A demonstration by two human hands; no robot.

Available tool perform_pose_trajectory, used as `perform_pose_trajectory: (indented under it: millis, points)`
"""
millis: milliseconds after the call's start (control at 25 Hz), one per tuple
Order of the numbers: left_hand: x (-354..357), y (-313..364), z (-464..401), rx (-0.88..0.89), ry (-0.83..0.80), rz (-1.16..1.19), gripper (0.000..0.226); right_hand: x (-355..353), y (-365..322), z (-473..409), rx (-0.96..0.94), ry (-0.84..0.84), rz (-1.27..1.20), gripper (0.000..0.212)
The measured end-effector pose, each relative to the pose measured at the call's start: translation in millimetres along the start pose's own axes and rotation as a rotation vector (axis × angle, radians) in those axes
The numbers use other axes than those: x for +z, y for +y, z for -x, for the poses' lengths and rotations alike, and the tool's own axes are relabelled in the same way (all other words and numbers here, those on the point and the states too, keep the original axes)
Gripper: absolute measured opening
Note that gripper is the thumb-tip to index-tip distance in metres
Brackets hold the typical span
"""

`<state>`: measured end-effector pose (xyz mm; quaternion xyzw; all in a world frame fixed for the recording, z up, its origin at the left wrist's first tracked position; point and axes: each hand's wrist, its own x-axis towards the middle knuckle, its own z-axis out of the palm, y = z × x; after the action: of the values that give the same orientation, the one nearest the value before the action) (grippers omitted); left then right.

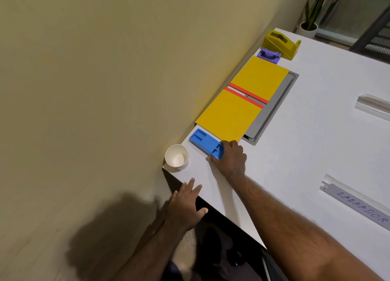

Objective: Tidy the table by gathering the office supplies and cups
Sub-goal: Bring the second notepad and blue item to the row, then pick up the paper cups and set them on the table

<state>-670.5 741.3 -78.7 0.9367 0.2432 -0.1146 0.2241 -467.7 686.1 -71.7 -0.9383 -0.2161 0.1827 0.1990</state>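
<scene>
Right hand (231, 158) grips near end of blue stapler (205, 144), lying flat just beside the near yellow notebook (226, 115). Left hand (186, 204) flat, fingers straight, on table (295, 154) edge. Count: two yellow notebooks, one paper cup (176, 158), one yellow tape dispenser (279, 43), one purple hole punch (270, 55).

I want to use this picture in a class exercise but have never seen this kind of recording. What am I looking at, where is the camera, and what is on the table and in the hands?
There is no machine here: a person tidies a white table with bare hands. The single picture comes from a camera worn on the head, looking down. Along the wall edge lie a white paper cup, a blue plastic holder, two yellow folders over a grey panel, a purple item and a yellow tape dispenser. Two clear strips lie to the right, the nearer marked LABRADOR. The right hand grips the blue holder's near end. The left hand rests flat on the table's corner, holding nothing.
</scene>
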Motion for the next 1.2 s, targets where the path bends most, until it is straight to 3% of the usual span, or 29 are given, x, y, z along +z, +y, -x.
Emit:
perform_pose_trajectory:
  millis: [120, 240, 440, 640, 920, 1200]
  points:
    - [-1, -1, 3, -0.029, -0.029, 0.043, 0.077, -3, -7, 7, -0.056, 0.080, -0.021, 0.078]
    - [-3, -3, 4, -0.058, -0.089, 0.062, 0.077, -4, -22, 18, -0.282, 0.156, -0.108, 0.078]
    - [-3, -8, 0, -0.043, -0.089, 0.041, 0.071, 1, -52, 25, -0.545, -0.189, -0.111, 0.111]
    - [-9, -7, -3, -0.044, -0.128, 0.040, 0.068, 9, -75, 21, -0.486, -0.224, -0.118, 0.115]
    - [-13, -6, -4, -0.064, -0.198, 0.054, 0.071, 19, -76, 16, -0.460, -0.145, -0.174, 0.088]
    - [-31, -16, 19, -0.028, -0.177, 0.142, 0.072, 0, -74, 45, -0.423, -0.045, -0.341, 0.080]
